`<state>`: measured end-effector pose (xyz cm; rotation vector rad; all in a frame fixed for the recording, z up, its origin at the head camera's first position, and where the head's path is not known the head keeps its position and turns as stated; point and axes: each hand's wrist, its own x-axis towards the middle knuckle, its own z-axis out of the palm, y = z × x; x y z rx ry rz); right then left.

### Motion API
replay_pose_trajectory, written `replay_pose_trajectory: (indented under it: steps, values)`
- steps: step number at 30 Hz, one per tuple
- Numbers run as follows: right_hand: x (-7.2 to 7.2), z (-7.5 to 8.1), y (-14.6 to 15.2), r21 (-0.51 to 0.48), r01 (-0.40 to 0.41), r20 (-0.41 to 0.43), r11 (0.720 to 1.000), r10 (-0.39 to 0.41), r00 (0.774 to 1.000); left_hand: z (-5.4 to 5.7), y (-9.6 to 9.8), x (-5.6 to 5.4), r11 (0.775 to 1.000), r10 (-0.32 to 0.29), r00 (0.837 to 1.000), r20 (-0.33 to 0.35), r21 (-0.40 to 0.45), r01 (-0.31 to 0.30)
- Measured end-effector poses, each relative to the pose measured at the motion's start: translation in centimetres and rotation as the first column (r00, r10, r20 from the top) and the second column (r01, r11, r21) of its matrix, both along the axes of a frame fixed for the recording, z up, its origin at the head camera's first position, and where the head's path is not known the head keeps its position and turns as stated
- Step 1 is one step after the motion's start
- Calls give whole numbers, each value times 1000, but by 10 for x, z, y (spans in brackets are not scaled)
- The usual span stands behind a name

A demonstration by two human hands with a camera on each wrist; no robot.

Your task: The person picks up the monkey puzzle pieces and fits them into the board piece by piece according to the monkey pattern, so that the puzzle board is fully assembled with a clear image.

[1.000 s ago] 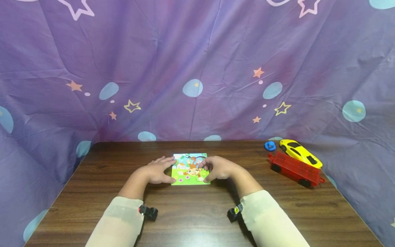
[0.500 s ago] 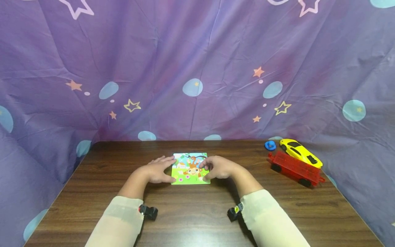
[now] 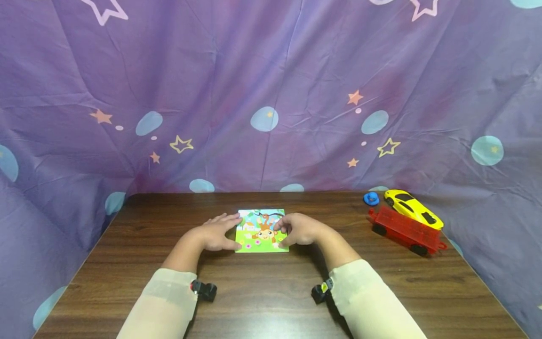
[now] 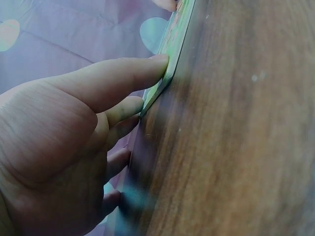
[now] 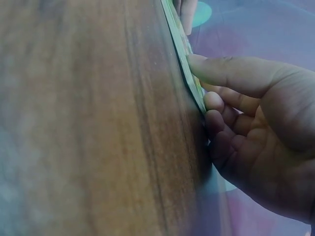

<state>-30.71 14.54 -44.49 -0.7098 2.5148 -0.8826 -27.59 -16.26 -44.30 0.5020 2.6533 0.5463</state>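
Note:
A square jigsaw puzzle (image 3: 254,235) with a cartoon monkey on bright green and sky blue lies flat on the table in the head view. My left hand (image 3: 217,234) rests at its left side. The left thumb (image 4: 155,69) presses the near left corner, while the other fingers reach along the edge, fairly straight. On the opposite side, my right hand (image 3: 302,230) holds the right part of the puzzle with bent fingers. Its thumb (image 5: 216,70) touches the puzzle near the front corner, and the index finger lies over the picture. The hand hides the right edge.
A brown wooden table (image 3: 258,287) runs back to a purple curtain (image 3: 237,94) with stars. At the back right stand a yellow toy car (image 3: 410,207), a red toy trailer (image 3: 406,230) and a small blue toy hat (image 3: 371,198).
The seam line in the puzzle's lower right, visible a second ago, has faded and the picture there looks even now. Both hands have kept nearly the same place.

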Motion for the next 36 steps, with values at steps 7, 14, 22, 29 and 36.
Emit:
replay_pose_trajectory:
  steps: [7,14,22,29,36]
  values:
    - [0,1,3,67,13,-40,998,-11,999,0,1,1,1000,4,1000,2,3,-4]
    - [-2,0,6,52,19,-54,998,-17,998,-1,1,0,1000,-2,1000,-3,13,2]
    - [-3,-2,8,35,17,-52,999,-15,999,-1,2,1,1000,0,1000,-2,12,0]
    - [-6,2,12,-8,-2,-34,1000,1,999,0,2,1,1000,2,1000,-28,20,-1]
    - [-15,29,30,-99,116,-190,988,-134,973,20,-2,-8,998,58,994,-88,29,-56]
